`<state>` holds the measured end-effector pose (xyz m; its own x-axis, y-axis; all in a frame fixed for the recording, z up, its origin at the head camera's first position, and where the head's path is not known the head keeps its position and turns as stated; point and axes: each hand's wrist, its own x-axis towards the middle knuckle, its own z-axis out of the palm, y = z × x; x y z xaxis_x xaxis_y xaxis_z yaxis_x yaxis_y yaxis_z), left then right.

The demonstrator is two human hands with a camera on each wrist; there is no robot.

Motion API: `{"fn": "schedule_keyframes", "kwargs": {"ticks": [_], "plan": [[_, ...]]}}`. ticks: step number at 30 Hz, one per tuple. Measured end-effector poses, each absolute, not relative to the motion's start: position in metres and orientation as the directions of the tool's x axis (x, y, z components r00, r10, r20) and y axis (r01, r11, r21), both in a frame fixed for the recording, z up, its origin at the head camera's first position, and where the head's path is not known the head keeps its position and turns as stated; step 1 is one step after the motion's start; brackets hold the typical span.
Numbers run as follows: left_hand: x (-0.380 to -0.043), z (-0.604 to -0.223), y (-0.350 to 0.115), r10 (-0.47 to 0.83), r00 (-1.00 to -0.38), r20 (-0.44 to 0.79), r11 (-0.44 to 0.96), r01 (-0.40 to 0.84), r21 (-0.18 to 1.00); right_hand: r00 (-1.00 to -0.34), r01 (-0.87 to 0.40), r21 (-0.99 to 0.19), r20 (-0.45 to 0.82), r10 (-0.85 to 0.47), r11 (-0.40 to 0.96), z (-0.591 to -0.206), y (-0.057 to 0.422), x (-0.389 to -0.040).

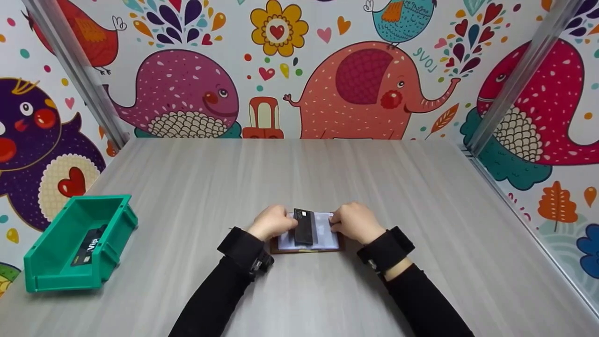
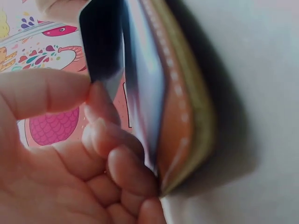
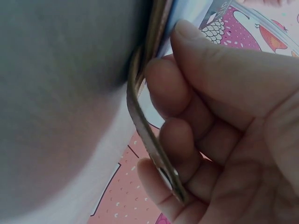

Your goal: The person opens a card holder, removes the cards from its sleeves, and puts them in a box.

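A small brown card holder (image 2: 180, 112) with stitched edges and clear plastic sleeves (image 1: 326, 231) lies spread on the table in the head view. My left hand (image 1: 273, 221) pinches a black card (image 1: 304, 229) between thumb and forefinger. The card stands tilted over the sleeves, its lower edge near them; whether it is inside one I cannot tell. At the holder's right side, my right hand (image 1: 358, 222) grips the sleeve edge between thumb and forefinger. A narrow strap (image 3: 147, 130) of the holder sticks out beside its curled fingers in the right wrist view.
A green plastic bin (image 1: 63, 283) stands on the table at the left, with a dark card marked "Vip" (image 1: 89, 245) inside. Cartoon-printed walls (image 1: 262, 70) rise behind the grey table (image 1: 299, 173) and at its sides, with metal posts at the corners.
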<state>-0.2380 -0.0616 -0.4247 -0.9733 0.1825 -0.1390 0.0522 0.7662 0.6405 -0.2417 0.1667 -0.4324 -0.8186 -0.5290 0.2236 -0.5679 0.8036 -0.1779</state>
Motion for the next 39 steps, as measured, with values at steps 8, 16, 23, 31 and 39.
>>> {"fn": "schedule_keyframes", "kwargs": {"ticks": [8, 16, 23, 31, 39], "plan": [[-0.236, -0.425, -0.065, 0.146, -0.982, -0.124, 0.737, 0.024, 0.675, -0.826, -0.559, -0.188, 0.214, -0.522, 0.807, -0.432, 0.167, -0.242], [-0.234, -0.422, -0.073, 0.15, -0.986, -0.068, 0.738, 0.066, 0.671, -0.84, -0.539, -0.202, 0.198, -0.505, 0.818, -0.431, 0.166, -0.241], [-0.234, -0.42, -0.079, 0.144, -0.986, -0.081, 0.704, 0.044, 0.709, -0.841, -0.538, -0.203, 0.202, -0.502, 0.818, -0.43, 0.165, -0.24], [-0.234, -0.417, -0.085, 0.15, -0.985, -0.084, 0.671, 0.039, 0.74, -0.841, -0.538, -0.208, 0.204, -0.502, 0.817, -0.43, 0.166, -0.239], [-0.233, -0.414, -0.088, 0.146, -0.985, -0.089, 0.654, 0.028, 0.756, -0.849, -0.526, -0.217, 0.196, -0.491, 0.823, -0.43, 0.166, -0.239]]}}
